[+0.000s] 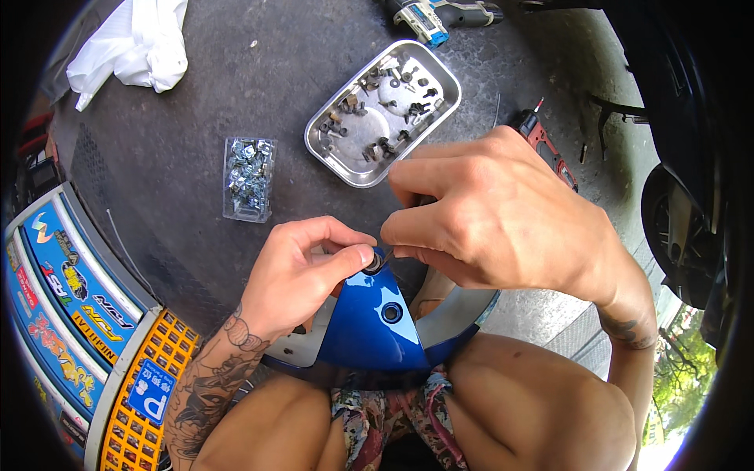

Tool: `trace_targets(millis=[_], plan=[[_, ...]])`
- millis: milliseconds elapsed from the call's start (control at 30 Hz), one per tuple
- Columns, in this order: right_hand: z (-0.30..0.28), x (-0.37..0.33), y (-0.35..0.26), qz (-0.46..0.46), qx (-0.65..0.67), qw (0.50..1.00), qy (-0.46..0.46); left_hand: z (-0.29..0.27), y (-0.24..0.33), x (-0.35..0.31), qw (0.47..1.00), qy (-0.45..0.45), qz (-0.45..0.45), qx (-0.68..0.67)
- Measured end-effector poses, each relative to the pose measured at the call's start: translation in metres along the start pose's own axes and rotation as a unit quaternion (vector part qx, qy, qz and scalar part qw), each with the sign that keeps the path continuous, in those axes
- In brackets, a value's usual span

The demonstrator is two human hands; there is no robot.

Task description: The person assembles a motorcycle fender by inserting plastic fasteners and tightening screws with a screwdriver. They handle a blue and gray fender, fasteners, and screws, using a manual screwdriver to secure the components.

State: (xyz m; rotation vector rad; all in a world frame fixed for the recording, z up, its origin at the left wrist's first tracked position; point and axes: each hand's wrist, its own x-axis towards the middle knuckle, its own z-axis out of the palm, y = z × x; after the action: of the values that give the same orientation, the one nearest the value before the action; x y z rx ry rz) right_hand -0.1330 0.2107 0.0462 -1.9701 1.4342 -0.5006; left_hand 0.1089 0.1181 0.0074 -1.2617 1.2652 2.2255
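A glossy blue plastic panel (pixel 357 337), shaped like a piece of vehicle bodywork, rests across my lap with its narrow tip pointing away from me. At that tip, a dark ring (pixel 375 264) sits in a hole, and a second ringed hole (pixel 391 312) lies nearer me. My left hand (pixel 294 271) is closed, its thumb and forefinger pinching the tip beside the ring. From the right, my right hand (pixel 495 216) reaches over, its fingers bunched together close to the ring. Whatever they grip is hidden behind the knuckles.
Ahead lies a metal tray (pixel 334 171) with loose screws and bolts. To its left is a clear box (pixel 249 179) of metal clips. Beyond are a cordless drill (pixel 432 20) and white cloth (pixel 141 47). A red tool (pixel 550 149), a stickered cabinet (pixel 71 290) and yellow basket (pixel 129 420) flank me.
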Motion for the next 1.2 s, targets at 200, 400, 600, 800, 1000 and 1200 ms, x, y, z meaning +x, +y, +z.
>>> trace_targets(millis=[200,400,600,800,1000,1200], plan=[[0.005,0.005,0.003,-0.001,0.002,1.000,0.021,-0.002,0.003,-0.005,1.000,-0.004,-0.019,-0.014],[0.001,0.004,0.006,-0.028,0.038,0.999,0.021,0.003,0.002,-0.006,0.999,-0.008,0.037,-0.036],[0.000,-0.005,0.006,0.036,0.070,0.997,-0.025,0.006,-0.002,-0.015,0.988,-0.027,0.148,0.018],[0.007,-0.014,0.011,0.029,0.140,0.989,0.022,0.007,-0.005,-0.017,0.985,-0.015,0.166,0.053],[0.011,-0.026,0.022,0.041,0.198,0.979,0.033,0.009,-0.010,-0.016,0.970,0.014,0.220,0.105],[0.036,-0.037,0.027,0.197,0.460,0.856,0.127,0.003,-0.012,-0.018,0.959,0.031,0.245,0.142]])
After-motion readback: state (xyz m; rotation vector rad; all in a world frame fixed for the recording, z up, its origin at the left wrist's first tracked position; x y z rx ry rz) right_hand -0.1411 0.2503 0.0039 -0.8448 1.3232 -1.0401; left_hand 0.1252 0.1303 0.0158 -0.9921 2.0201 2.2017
